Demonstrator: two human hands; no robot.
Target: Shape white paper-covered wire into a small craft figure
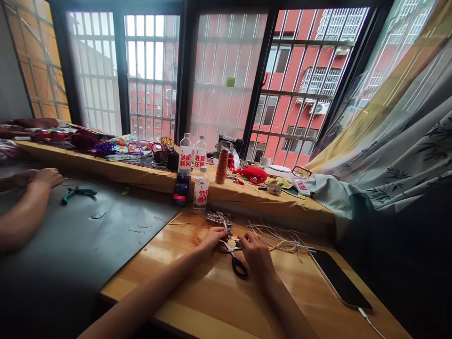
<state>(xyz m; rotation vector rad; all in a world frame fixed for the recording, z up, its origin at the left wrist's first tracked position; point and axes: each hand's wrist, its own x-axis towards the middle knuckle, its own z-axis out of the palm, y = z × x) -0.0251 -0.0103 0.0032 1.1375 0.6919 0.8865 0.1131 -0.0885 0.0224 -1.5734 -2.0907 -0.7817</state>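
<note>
My left hand [213, 238] is closed in a pinch on a thin whitish piece with a small blue bead [229, 230] at its end; the exact kind is too small to tell. Close beside it, my right hand [256, 249] has its fingers pressed together, and whatever sits between them is hidden. A pair of scissors with black handles [239, 268] lies on the wooden table [197, 292] between and below my hands. Just beyond my hands stands a small tray of mixed beads [219, 217]. Left of it is a loose coil of orange cord [200, 234].
White cords [278, 238] spread toward a phone [341, 278] with a cable at right. Water bottles [201, 188] and an orange thread cone [221, 167] stand toward the sill. At left, another person's hands [45, 177] are over a grey mat [106, 240] near teal pliers [78, 194].
</note>
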